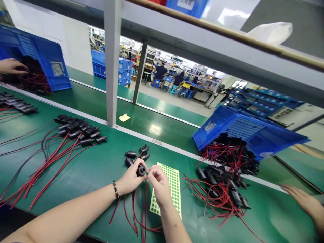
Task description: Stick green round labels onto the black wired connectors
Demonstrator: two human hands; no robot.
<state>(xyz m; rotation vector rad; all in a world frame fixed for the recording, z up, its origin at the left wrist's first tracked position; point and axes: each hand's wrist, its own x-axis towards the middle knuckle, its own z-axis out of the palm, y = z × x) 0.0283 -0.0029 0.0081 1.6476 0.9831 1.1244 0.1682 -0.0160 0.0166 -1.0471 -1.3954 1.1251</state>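
My left hand (133, 176) is closed around a small black cylindrical motor (141, 170), its round end facing up toward me. Pinched at the fingertips of my right hand (158, 184) is a tiny green round sticker (147, 174), close beside the motor. Under my right hand lies a pale sheet of green dot stickers (173, 182). Several more black motors (130, 154) rest just beyond my left hand, and red wires (133, 209) trail over the green table below it.
Wired motors lie in a row (78, 130) at left and a pile (222, 185) at right. Tipped blue crates (215, 123) hold more. Other people's hands show at the left crate (11, 66) and right edge (301, 200). A shelf post (112, 64) stands ahead.
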